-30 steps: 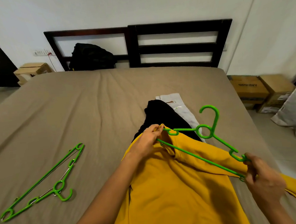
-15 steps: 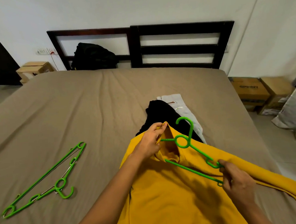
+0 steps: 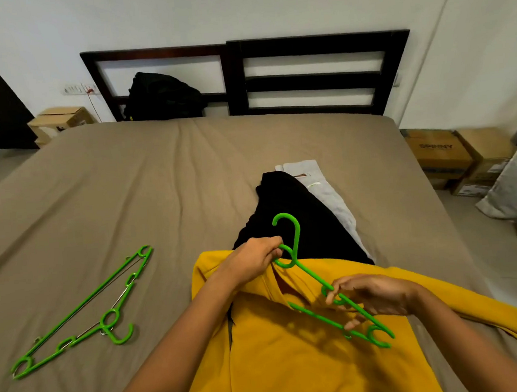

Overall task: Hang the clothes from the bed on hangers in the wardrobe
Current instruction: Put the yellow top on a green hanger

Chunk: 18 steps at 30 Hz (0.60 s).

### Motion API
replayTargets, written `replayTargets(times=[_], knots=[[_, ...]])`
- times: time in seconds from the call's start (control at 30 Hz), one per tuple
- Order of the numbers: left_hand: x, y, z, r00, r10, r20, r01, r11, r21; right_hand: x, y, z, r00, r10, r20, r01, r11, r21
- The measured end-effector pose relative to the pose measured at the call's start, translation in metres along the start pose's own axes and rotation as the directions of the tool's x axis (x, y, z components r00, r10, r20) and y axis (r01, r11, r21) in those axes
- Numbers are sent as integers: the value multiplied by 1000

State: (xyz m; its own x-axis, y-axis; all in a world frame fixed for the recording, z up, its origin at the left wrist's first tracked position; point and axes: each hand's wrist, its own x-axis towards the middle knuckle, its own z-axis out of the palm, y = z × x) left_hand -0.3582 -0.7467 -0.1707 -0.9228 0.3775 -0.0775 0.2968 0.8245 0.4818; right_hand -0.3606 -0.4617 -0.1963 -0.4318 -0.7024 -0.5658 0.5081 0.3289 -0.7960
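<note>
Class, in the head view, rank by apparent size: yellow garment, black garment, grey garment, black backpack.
1. yellow garment, nearest the camera
2. black garment
3. grey garment and black backpack: look alike; the backpack lies farther, so unranked.

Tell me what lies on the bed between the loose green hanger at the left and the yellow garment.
In the head view, only bare brown sheet lies between the loose green hanger and the yellow garment; the left forearm crosses lower down.
</note>
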Motion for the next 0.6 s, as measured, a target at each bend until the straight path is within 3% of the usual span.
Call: replayTargets(times=[0.07,0.1,0.13,0.2,0.27,0.4,0.5,0.6], knots=[[-4,0,0,1000,-18,16,18,1000,-2,18,-11,6,996,56,-75,-50,996,77],[-6,0,-1,999,-23,24,23,1000,-5,29,-14,10,985,38,-169,-38,999,4],[-7,0,-1,999,-20,25,20,1000,-1,39,-15,15,962,-24,-271,-25,984,-176],[-9,2,-3,1000,6,19,-6,1000,4,60,-15,22,931,-179,-318,-59,785,-616],[-10,4,-6,999,26,24,-26,1000,16,82,-8,30,929,-216,-299,-148,524,-839],[-13,4,-6,999,25,47,-27,998,55,112,3,43,835,-371,-406,-230,434,-871],[-19,-1,0,999,-14,42,13,999,39,105,10,39,783,-410,-468,-338,352,-873],[-26,-9,0,998,-56,-33,58,997,54,72,29,18,646,-404,-648,-511,402,-760]])
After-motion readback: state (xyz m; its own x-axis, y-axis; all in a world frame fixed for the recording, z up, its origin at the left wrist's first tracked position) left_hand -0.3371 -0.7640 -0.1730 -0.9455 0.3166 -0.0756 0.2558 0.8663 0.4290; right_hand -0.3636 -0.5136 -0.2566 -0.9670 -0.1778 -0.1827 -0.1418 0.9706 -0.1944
